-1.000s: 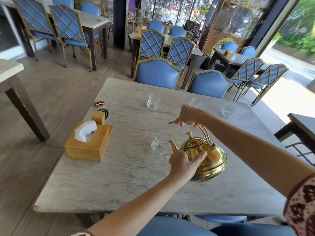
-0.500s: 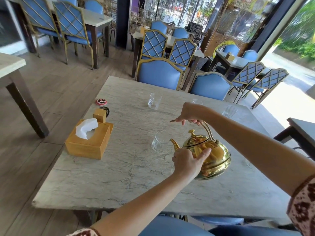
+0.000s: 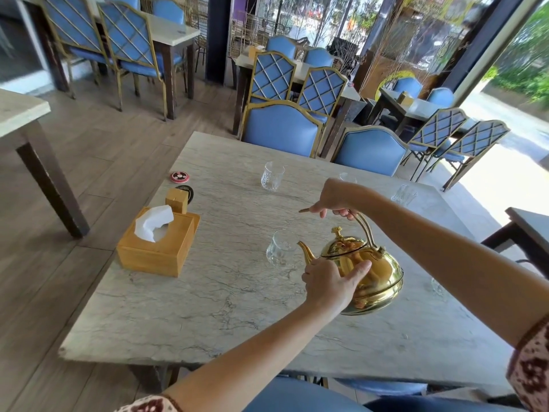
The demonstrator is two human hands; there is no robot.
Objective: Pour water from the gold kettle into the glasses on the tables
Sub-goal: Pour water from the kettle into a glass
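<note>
The gold kettle (image 3: 368,267) hangs just above the marble table (image 3: 208,292), its spout pointing left toward a clear glass (image 3: 279,252) close by. My right hand (image 3: 337,197) grips the kettle's handle from above. My left hand (image 3: 329,282) presses against the kettle's near side below the spout. Other glasses stand at the far middle (image 3: 272,179), behind my right wrist (image 3: 346,177), at the far right (image 3: 404,194) and at the right edge under my forearm (image 3: 439,288).
A wooden tissue box (image 3: 159,243) with a small wooden block (image 3: 177,200) stands on the table's left side, two round coasters (image 3: 179,176) beyond it. Blue chairs (image 3: 280,130) line the far edge. More tables and chairs fill the room; a dark table (image 3: 528,233) sits right.
The kettle has tipped slightly less toward the glass and sits a bit more level; both hands keep their hold. The view has shifted slightly.
</note>
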